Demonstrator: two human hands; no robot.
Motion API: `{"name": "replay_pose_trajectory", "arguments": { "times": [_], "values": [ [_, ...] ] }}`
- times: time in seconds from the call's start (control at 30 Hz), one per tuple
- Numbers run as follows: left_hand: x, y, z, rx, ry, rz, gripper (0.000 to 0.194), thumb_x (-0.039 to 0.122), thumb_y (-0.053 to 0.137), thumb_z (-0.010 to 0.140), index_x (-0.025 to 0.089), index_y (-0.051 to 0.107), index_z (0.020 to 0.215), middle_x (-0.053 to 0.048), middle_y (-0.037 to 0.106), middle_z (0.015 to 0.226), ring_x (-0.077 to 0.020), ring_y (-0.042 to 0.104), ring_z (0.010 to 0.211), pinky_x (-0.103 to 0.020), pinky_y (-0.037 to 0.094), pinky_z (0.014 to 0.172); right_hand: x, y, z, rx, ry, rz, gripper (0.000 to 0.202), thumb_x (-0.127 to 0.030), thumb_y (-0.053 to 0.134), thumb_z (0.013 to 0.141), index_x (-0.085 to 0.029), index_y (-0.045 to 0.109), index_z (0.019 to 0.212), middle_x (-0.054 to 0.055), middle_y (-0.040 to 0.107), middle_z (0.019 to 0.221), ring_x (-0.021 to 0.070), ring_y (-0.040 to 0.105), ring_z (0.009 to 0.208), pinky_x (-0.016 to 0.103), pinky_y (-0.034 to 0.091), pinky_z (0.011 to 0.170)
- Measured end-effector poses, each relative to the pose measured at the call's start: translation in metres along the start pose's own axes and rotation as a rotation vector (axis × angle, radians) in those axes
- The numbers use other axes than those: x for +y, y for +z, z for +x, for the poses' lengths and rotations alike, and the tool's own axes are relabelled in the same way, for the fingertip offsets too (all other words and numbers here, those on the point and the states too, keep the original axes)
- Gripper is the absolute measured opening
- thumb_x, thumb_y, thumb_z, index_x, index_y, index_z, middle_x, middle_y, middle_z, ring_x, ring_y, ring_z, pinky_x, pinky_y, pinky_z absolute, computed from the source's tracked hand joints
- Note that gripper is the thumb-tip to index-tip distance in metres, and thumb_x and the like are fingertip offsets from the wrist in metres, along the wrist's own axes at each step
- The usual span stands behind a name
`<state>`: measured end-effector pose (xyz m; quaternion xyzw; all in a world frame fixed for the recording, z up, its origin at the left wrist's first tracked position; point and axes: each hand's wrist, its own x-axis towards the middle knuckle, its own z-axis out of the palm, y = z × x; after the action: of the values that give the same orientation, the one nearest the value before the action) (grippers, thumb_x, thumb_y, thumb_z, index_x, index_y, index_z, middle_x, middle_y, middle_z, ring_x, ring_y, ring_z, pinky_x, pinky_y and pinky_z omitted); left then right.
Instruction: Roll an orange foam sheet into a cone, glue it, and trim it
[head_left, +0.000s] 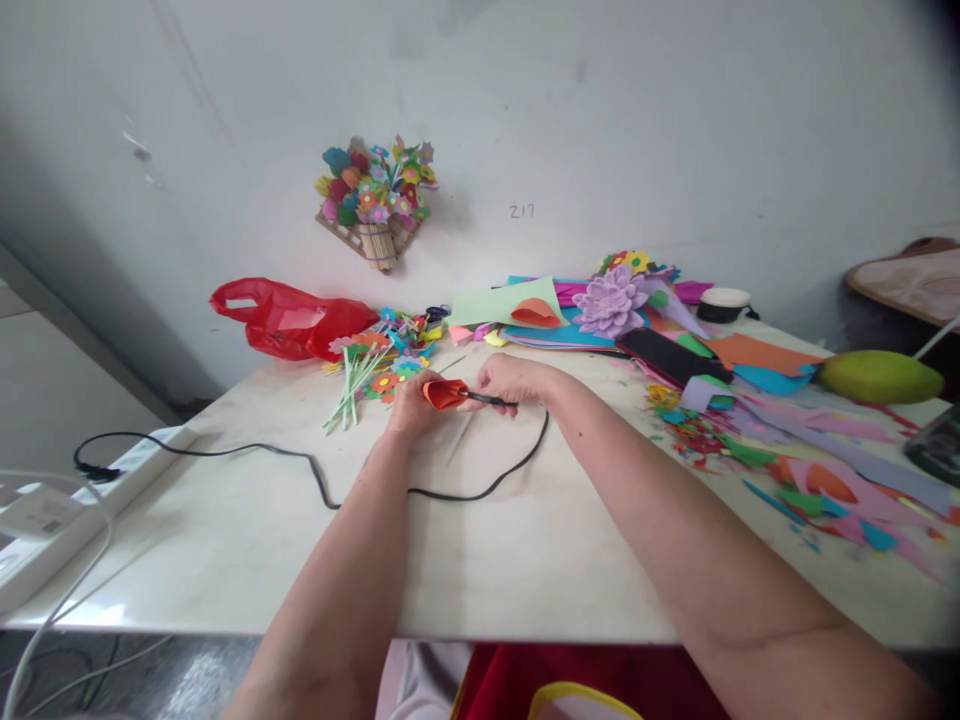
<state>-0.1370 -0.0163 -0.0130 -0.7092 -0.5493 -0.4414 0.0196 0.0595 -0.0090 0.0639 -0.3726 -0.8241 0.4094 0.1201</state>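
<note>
My left hand [414, 408] is closed around a folded orange craft sheet piece [444, 395], with its curled opening facing right. My right hand [510, 382] grips a slim black tool [489, 400], whose tip meets the orange piece's right edge. The tool's exact kind is hard to make out. A black cord [457, 495] loops up to the right hand. Beneath the hands, a thin pale stick [459, 440] lies on the table. Just behind my left hand are several paper-like flowers [386, 385] and pale green stems [351, 385].
A red plastic bag [289, 320] lies at the back left. The cord reaches a white power strip [150, 455]. Coloured sheets [502, 300], a purple flower [611, 300], a black phone-like slab [671, 358], scraps [825, 490] and a green oval object [881, 377] fill the right side.
</note>
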Motion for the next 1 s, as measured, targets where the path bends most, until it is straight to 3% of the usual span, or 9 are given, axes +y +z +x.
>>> {"name": "replay_pose_trajectory", "arguments": {
  "times": [0.2,0.47,1.0],
  "values": [
    [-0.003,0.000,0.000,0.017,0.010,0.000,0.026,0.034,0.068,0.056,0.019,0.060,0.076,-0.002,0.066,0.071,-0.0154,0.059,0.065,-0.027,0.044,0.063,-0.004,0.004,0.002,0.000,0.040,-0.027,0.037,-0.043,0.070,0.059,-0.015,0.047,0.051,-0.004,0.047,0.036,0.0073,0.047,0.034,0.017,0.040,0.035],
    [-0.003,0.001,-0.001,0.047,0.031,-0.037,0.023,0.030,0.067,0.058,0.018,0.060,0.076,-0.003,0.065,0.071,-0.0157,0.059,0.065,-0.028,0.044,0.063,-0.016,0.007,-0.002,0.032,0.077,-0.145,0.036,-0.042,0.069,0.059,-0.014,0.049,0.051,-0.002,0.049,0.037,0.0095,0.049,0.034,0.020,0.043,0.036],
    [-0.009,0.004,-0.001,0.058,-0.031,-0.021,0.032,0.034,0.071,0.052,0.019,0.059,0.077,-0.002,0.065,0.071,-0.0167,0.059,0.065,-0.030,0.045,0.064,-0.012,0.008,0.002,0.002,0.074,-0.172,0.046,-0.057,0.069,0.052,-0.013,0.057,0.061,-0.001,0.053,0.041,0.0110,0.052,0.037,0.022,0.046,0.038]
  ]
}}
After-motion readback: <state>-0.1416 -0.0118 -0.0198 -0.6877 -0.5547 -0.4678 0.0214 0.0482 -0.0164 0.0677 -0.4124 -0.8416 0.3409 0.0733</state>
